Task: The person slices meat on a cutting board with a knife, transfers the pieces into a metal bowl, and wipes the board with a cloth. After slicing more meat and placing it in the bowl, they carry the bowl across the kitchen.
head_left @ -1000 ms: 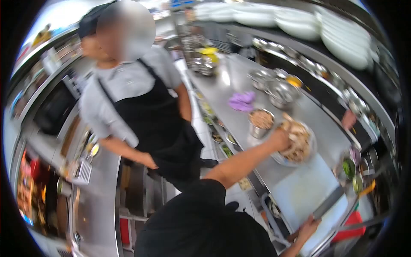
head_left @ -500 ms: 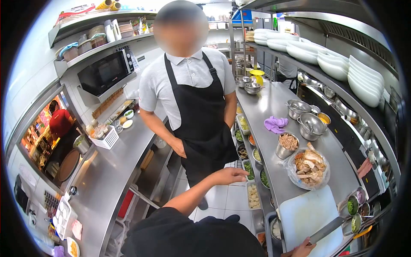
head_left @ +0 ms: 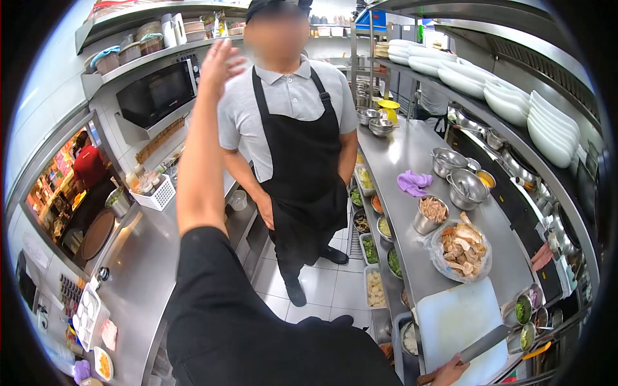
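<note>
My left hand [head_left: 222, 64] is raised high at the upper left of centre, fingers apart and slightly blurred, with nothing in it. It appears in front of the shelf edge, beside the co-worker's head. Low on the right, my right hand [head_left: 452, 371] is closed round the handle of a large knife [head_left: 486, 343]. The blade lies over the lower part of a white cutting board [head_left: 460, 318]. Just beyond the board, a bag of cooked meat pieces [head_left: 462, 251] sits on the steel counter [head_left: 412, 225], next to a metal container of shredded meat [head_left: 431, 215].
A co-worker in a black apron [head_left: 299, 154] stands ahead between the counters. Metal bowls [head_left: 467, 188] and a purple cloth [head_left: 414, 183] lie on the right counter. Stacked white bowls [head_left: 550, 128] fill the shelf above. A microwave [head_left: 156, 96] hangs left.
My left hand has risen from waist height to near the co-worker's head, its fingers now spread. My right hand still holds the knife over the board. The view has shifted slightly.
</note>
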`<state>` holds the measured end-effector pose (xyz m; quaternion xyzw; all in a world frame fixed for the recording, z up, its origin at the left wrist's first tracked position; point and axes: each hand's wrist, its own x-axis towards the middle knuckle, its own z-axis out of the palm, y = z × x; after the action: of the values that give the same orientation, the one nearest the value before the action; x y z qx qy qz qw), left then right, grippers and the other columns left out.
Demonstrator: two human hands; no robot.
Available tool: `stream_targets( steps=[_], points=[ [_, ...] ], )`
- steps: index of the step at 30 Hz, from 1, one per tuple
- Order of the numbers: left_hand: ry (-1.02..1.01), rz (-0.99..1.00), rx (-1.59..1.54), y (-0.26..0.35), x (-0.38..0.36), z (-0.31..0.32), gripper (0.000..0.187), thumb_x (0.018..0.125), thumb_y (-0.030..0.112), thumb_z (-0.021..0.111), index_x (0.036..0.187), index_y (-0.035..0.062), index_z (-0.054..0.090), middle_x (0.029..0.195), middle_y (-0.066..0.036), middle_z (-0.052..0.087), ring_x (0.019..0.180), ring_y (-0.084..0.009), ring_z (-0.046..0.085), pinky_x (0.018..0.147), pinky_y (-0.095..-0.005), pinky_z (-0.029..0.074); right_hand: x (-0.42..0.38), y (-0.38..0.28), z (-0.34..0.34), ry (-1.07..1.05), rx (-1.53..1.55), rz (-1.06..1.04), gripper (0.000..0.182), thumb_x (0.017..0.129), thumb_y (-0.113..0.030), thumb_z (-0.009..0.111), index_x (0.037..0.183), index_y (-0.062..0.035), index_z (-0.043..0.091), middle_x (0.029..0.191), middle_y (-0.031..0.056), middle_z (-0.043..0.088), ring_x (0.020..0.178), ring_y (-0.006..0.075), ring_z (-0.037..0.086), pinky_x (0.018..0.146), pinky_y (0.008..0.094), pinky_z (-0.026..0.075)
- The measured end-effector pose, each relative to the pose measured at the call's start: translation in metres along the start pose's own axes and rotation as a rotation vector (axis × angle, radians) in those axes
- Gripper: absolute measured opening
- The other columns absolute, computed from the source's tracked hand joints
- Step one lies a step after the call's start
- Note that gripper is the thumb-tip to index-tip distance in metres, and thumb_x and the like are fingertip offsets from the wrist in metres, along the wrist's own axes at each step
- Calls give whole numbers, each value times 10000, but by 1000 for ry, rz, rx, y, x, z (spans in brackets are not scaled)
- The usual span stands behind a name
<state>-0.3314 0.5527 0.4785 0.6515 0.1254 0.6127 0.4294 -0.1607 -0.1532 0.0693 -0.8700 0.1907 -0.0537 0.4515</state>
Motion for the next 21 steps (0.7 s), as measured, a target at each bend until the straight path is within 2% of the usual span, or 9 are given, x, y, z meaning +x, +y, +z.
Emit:
stream_targets(
  steps=[2, 5, 8, 10, 13, 15, 17, 20, 21],
  points=[
    [276, -133, 114, -8, 43, -20, 933, 947, 453, 673, 1589, 60, 123, 1512, -278, 360, 1224, -424, 564, 902, -485, 576, 0, -5, -4, -20, 18, 1, 644, 965, -356, 614, 1330, 153, 467, 1235, 398, 576, 1147, 508, 572, 1013, 488, 448],
    [463, -200, -23, -15, 52, -29, 908, 957, 443, 656, 1594, 58, 136, 1483, -242, 419, 1196, -408, 572, 817, -475, 604, 6, 6, 0, -7, 31, -9, 643, 968, -345, 611, 1337, 157, 455, 1247, 406, 564, 1145, 501, 572, 1015, 484, 446],
    [219, -57, -137, -13, 12, -4, 759, 971, 410, 648, 1537, 51, 291, 1423, -218, 492, 1157, -357, 597, 845, -470, 583, -1, 0, 2, 49, 61, -13, 550, 961, -318, 618, 1277, 128, 561, 1210, 362, 619, 1113, 477, 607, 995, 480, 468],
    [-53, 36, -309, -4, -60, 43, 628, 985, 370, 636, 1469, 52, 393, 1327, -177, 580, 1131, -287, 612, 852, -428, 565, 63, 94, 34, -26, 166, -77, 493, 1004, -279, 575, 1311, 94, 476, 1092, 277, 656, 961, 368, 643, 872, 443, 499],
    [-860, -5, -239, -11, -204, 122, 667, 982, 381, 627, 1491, 11, 408, 1260, -154, 631, 1045, -249, 647, 865, -359, 538, 51, 83, 41, 65, 216, -137, 463, 994, -265, 583, 1322, 55, 518, 1124, 232, 653, 954, 354, 606, 922, 433, 474],
    [-1351, -201, 18, -32, -282, 170, 528, 940, 269, 709, 1379, 2, 583, 1080, -126, 722, 1004, -203, 679, 892, -350, 536, 60, 113, 52, 197, 87, -208, 380, 993, -279, 598, 1219, 24, 557, 858, 148, 647, 757, 248, 634, 712, 400, 522],
    [-1316, 193, 463, -78, -342, 220, 366, 946, 216, 708, 1265, 39, 679, 987, -64, 758, 945, -111, 674, 868, -282, 521, 52, 98, 43, 146, 34, -104, 298, 979, -293, 618, 1048, -17, 529, 666, 80, 567, 527, 205, 574, 496, 366, 481],
    [-1266, -361, -63, -125, -386, 272, 334, 961, 314, 673, 1213, 101, 721, 972, -88, 753, 894, -164, 691, 838, -315, 525, 21, 37, 19, 56, 164, 46, 328, 971, -244, 619, 1117, 27, 504, 687, 120, 603, 491, 203, 596, 443, 354, 475],
    [-1301, -284, 20, -130, -383, 290, 338, 962, 318, 670, 1207, 92, 722, 1011, -89, 751, 929, -161, 689, 859, -313, 520, 21, 37, 21, 50, 182, 55, 326, 971, -239, 617, 1122, 28, 504, 686, 118, 599, 491, 197, 591, 443, 350, 474]
  ],
)
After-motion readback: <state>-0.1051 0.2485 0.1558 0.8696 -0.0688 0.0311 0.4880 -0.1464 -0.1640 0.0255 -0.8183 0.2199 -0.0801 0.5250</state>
